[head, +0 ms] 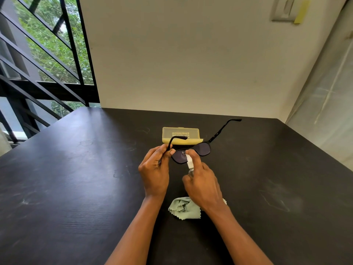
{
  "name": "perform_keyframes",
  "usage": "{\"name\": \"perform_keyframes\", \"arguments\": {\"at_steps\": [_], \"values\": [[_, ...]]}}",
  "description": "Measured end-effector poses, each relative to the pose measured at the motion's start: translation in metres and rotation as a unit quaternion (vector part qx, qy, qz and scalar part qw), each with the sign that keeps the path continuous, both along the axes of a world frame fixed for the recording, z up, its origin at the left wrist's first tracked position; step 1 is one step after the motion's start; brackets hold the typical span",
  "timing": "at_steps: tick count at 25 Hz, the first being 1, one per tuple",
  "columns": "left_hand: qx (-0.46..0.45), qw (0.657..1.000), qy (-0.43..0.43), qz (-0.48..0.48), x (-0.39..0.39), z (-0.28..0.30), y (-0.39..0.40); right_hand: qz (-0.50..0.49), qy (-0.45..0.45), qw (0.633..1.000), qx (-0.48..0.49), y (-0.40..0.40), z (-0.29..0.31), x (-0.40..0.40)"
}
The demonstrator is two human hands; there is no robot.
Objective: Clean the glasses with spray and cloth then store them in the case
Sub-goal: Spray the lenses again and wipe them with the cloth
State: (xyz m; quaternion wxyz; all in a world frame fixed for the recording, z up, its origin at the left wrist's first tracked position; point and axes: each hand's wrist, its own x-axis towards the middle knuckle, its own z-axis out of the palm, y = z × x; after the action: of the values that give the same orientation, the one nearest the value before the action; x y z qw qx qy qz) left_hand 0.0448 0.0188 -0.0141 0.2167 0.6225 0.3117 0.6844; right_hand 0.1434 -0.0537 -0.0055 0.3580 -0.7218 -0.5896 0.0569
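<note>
Head view: the left hand (153, 172) pinches the near temple of the dark glasses (193, 152), held above the black table (76, 178). The right hand (202, 183) grips the small spray bottle (190, 165), forefinger on its top, nozzle at the left lens. Yellow case (180, 135) sits open just behind; green cloth (186, 208) lies crumpled below the right wrist.

The table (76, 178) is dark, matt wood grain, scuffed with pale marks. The glasses (202, 148) have glossy black plastic frames and smooth tinted lenses. The case (180, 133) is translucent yellowish plastic. The cloth (186, 208) is soft, crumpled pale-green fabric with pinked edges.
</note>
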Motion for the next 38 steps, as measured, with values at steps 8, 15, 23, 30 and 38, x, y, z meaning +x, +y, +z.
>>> {"name": "perform_keyframes", "arguments": {"at_steps": [8,15,23,30,38], "values": [[-0.010,1.000,-0.011,-0.005,0.000,0.001,0.000,-0.076,0.060,0.994,0.060,-0.013,0.006,0.043],[-0.013,1.000,0.005,0.001,0.000,0.002,0.000,-0.049,0.116,0.990,0.059,-0.012,0.001,0.050],[-0.021,1.000,0.003,0.002,-0.001,0.002,0.000,-0.122,0.109,0.966,0.198,-0.011,-0.007,0.086],[-0.048,0.998,-0.021,-0.021,-0.002,-0.002,0.004,-0.161,0.158,0.946,0.232,-0.005,-0.011,0.106],[-0.076,0.996,-0.040,-0.011,-0.001,-0.006,0.007,-0.233,0.045,0.950,0.205,-0.026,0.002,0.084]]}}
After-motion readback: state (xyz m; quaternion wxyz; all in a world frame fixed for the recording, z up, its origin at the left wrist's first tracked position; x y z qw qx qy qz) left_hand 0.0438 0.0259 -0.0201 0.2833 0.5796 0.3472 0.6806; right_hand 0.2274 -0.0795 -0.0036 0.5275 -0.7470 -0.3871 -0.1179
